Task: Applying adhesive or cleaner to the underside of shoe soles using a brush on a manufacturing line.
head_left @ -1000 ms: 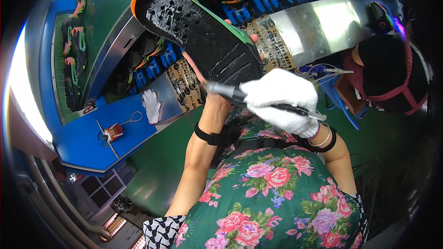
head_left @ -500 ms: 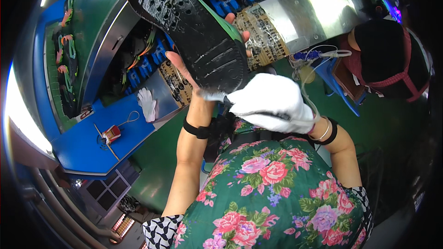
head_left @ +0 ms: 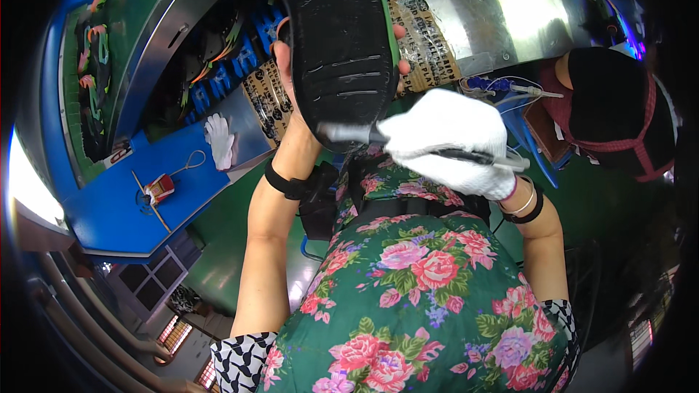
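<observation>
My bare left hand (head_left: 287, 76) grips a long black shoe sole (head_left: 336, 44) with a green edge, thumb on one side and fingertips on the other. Its broad face, with small holes at the far end and grooves nearer me, looks up and shines wet in places. In a white glove, my right hand (head_left: 450, 144) is closed round a brush (head_left: 349, 133) with a dark handle. The brush's blurred head lies across the near end of the sole. The far tip of the sole is cut off by the picture's top edge.
On the left a blue table (head_left: 109, 211) bears a loose white glove (head_left: 219, 142) and a red container (head_left: 159, 189). Ahead runs a metal ledge (head_left: 510, 25), partly covered with printed brown tape (head_left: 426, 44). Another person (head_left: 611, 109) is at the right. Colourful shoe parts (head_left: 95, 80) lie at far left.
The sole has turned more upright and moved nearer the top edge. My right hand and brush have shifted slightly, with the brush head now over the sole's near end.
</observation>
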A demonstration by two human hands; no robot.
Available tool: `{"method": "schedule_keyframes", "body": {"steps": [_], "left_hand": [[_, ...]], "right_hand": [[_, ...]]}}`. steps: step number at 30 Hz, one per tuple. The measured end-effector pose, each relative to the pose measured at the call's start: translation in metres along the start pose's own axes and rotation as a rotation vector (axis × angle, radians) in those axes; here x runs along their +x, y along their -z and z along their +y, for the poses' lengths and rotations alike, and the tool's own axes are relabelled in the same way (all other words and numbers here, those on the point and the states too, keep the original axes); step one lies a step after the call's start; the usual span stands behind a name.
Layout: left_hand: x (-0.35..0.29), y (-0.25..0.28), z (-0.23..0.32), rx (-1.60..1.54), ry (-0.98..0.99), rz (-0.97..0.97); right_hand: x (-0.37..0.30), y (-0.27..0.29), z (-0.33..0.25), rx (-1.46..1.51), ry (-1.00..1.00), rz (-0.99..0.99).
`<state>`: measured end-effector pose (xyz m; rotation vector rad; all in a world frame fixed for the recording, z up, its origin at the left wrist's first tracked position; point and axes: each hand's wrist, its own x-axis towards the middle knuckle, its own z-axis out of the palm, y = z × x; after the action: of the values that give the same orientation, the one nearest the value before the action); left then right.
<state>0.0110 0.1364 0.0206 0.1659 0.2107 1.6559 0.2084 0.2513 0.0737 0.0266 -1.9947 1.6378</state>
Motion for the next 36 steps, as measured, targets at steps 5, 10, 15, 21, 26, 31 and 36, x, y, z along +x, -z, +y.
{"method": "schedule_keyframes", "body": {"steps": [5, 10, 15, 21, 26, 31, 36], "left_hand": [[0.004, -0.010, 0.010, 0.043, 0.125, 0.133], [0.006, 0.001, 0.015, -0.027, 0.211, -0.035], [0.007, 0.001, 0.027, -0.008, 0.201, 0.423], [0.011, -0.014, 0.035, 0.031, 0.270, 0.600], [0.015, -0.021, 0.041, 0.078, 0.337, 0.405], [0.007, -0.004, 0.042, -0.010, 0.302, 0.422], [-0.009, 0.012, 0.035, -0.139, 0.333, 0.383]], "right_hand": [[-0.013, -0.005, 0.010, -0.351, 0.267, -0.181], [-0.001, 0.004, -0.003, 0.038, 0.105, -0.262], [0.002, 0.011, 0.003, -0.354, 0.247, -0.194], [0.004, 0.011, -0.002, -0.038, 0.200, -0.282], [0.001, 0.013, 0.006, -0.407, 0.282, -0.342], [0.010, 0.012, 0.002, -0.236, 0.175, -0.173], [0.008, 0.015, -0.003, 0.119, -0.131, -0.143]]}}
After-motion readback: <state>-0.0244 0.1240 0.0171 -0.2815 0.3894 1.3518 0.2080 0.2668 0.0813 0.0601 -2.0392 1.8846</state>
